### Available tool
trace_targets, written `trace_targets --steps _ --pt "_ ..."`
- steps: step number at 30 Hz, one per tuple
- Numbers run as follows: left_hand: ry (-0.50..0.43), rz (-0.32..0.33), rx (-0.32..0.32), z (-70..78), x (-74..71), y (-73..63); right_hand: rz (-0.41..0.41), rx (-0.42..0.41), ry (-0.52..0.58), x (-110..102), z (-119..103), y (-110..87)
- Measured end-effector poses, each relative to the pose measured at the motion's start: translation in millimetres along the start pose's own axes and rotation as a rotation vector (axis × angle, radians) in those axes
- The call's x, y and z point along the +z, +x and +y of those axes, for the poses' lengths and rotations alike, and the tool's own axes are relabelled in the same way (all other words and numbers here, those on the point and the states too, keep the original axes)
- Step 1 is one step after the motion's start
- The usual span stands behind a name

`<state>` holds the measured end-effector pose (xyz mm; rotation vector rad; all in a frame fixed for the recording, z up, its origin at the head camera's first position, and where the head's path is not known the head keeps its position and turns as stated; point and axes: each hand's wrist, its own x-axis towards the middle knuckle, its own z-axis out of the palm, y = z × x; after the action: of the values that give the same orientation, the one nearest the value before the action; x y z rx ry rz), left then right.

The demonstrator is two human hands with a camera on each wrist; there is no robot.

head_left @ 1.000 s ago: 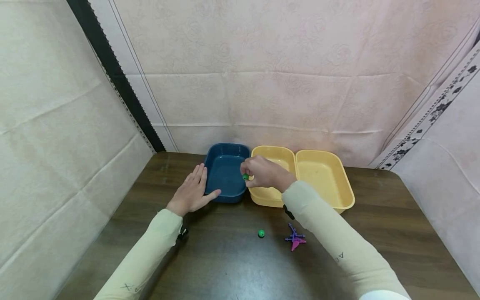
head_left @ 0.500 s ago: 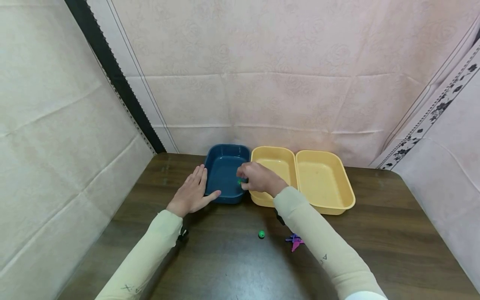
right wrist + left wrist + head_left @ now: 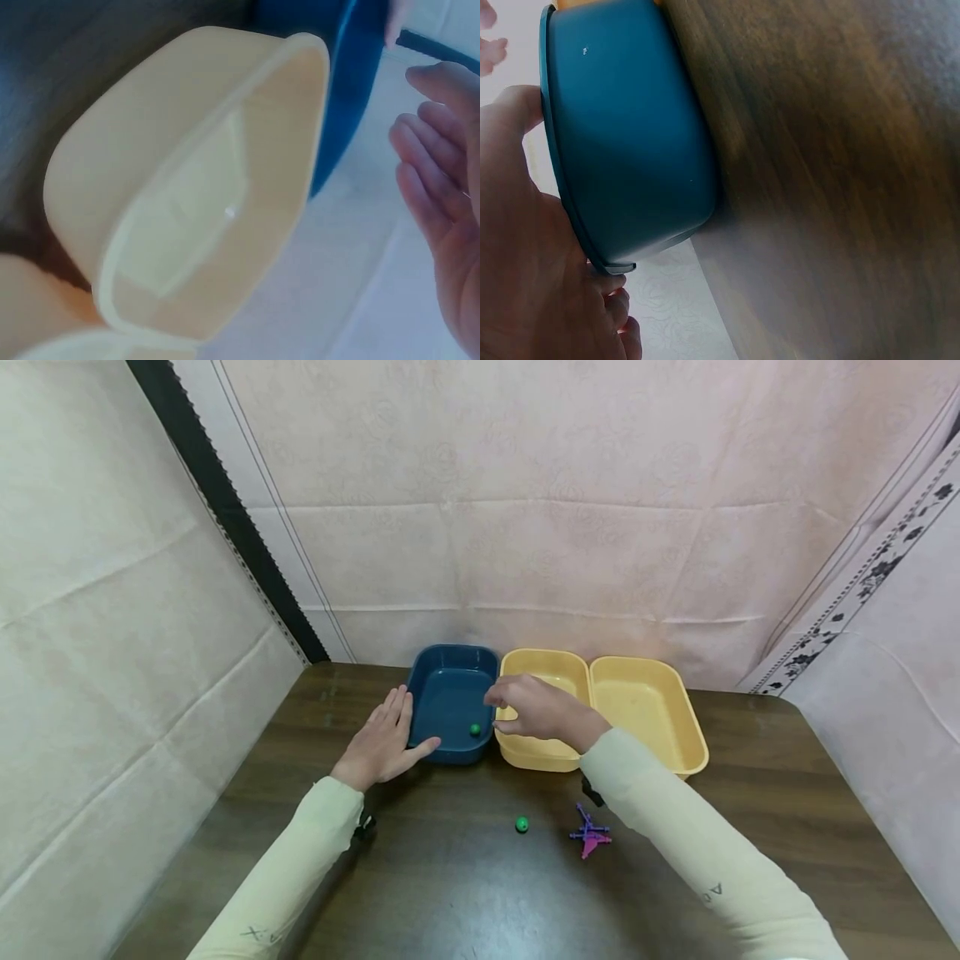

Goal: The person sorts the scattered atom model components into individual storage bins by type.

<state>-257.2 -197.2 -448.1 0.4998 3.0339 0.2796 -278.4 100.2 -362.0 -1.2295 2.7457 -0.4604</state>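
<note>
My left hand (image 3: 381, 742) rests along the near left corner of the blue bin (image 3: 450, 697), its fingers straight and the thumb on the front rim. In the left wrist view the thumb and palm lie along the rim of that bin (image 3: 630, 135). A small green ball (image 3: 476, 730) lies inside the bin, near its front right. Over the left yellow bin (image 3: 543, 760) hovers my right hand (image 3: 543, 710), thumb and fingers apart with nothing between them. The right wrist view also shows this hand (image 3: 446, 165) with loosely bent fingers and no object in it.
On the brown table (image 3: 450, 877) lie a second green ball (image 3: 522, 825) and a purple and pink toy (image 3: 590, 832) with thin arms, both in front of the bins. Another yellow bin (image 3: 647, 714) stands at the right. A pale cloth (image 3: 480, 560) hangs behind the table.
My right hand has let go of the green ball, which now lies in the blue bin, and has drawn back slightly to the right. The left hand has stayed in place.
</note>
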Motion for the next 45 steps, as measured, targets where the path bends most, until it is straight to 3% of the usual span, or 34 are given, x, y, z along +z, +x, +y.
trace_targets --steps 9,17,32,45 --pt "0.005 -0.009 -0.003 -0.5 0.7 1.3 -0.017 -0.102 -0.065 -15 -11 -28.1" --pt "-0.011 -0.013 -0.006 -0.3 -0.7 0.6 -0.05 -0.151 -0.089 -12 -18 -49.3" --pt "-0.025 -0.007 0.002 -1.3 1.6 -0.9 -0.142 -0.114 -0.038 35 -18 -83.6" --pt "-0.027 0.01 0.003 -1.7 3.3 -0.7 -0.17 -0.135 0.028 78 -15 -88.0"
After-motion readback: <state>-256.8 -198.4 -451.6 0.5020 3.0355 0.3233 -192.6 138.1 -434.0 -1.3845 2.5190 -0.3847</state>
